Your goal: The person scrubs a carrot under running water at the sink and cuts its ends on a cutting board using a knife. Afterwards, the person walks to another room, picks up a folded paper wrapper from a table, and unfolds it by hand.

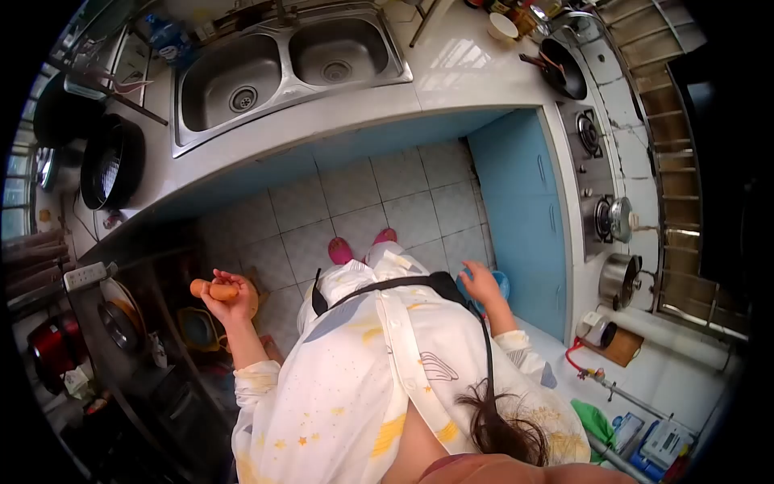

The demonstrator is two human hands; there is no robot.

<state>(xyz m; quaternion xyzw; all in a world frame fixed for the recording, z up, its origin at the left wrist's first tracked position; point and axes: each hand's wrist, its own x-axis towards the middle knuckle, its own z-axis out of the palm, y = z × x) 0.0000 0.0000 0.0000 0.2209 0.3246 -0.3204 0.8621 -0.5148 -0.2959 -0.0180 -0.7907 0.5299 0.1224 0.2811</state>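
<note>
An orange carrot-like piece (201,288) lies across the palm of my left hand (227,297), which is turned up with its fingers curled round it. That hand is at the left of the view, above the dark shelving. My right hand (477,282) hangs at the right of my body with its fingers apart and nothing in it, near a blue bin (503,284) beside the blue cabinet.
Ahead is a counter (451,60) with a double sink (230,77). Black pans (113,161) stand at its left end, a wok (564,71) at its right. A stove (592,173) and a steel pot (619,281) are on the right. A cabinet (524,218) stands below.
</note>
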